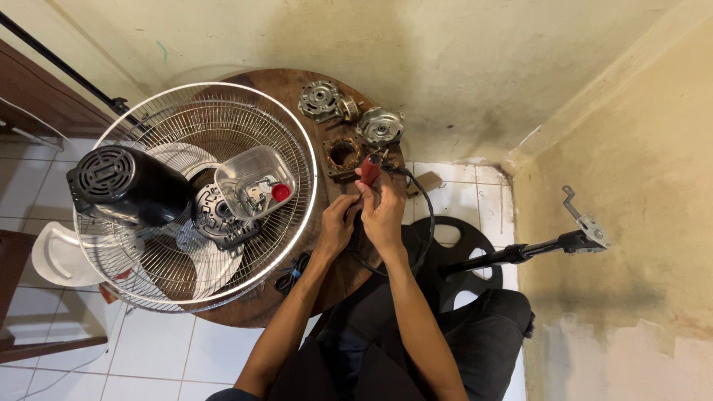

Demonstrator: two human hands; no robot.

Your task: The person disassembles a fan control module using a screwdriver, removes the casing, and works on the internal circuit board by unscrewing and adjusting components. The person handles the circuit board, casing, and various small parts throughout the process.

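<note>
Red-handled tool (370,170) gripped in right hand (384,215), fingers wrapped round the lower handle, tip aimed at the stator winding (342,154) near the far edge of the round wooden tabletop (267,308). Left hand (336,225) pinched narrow on something small just beside the tool; too small to tell what, probably a wire end. Black cable (425,215) looping from the tool past the right wrist and off the tabletop edge.

Risks, as judged: cable snagging on wrist or knee and jerking the tool off target; tip slipping into the copper windings; left fingers sitting very close to the tip.

Surroundings: wire fan guard (200,197) covering most of the tabletop, overhanging the left edge, carrying black motor housing (128,186), clear plastic cover (255,180) and a metal motor plate (219,217). Two metal motor end caps (321,100) (380,125) beyond the stator. Fan stand pole (531,249) and black round base (464,263) on the floor to the right, crowding the legs. Little bare working room left between guard and tabletop edge.
</note>
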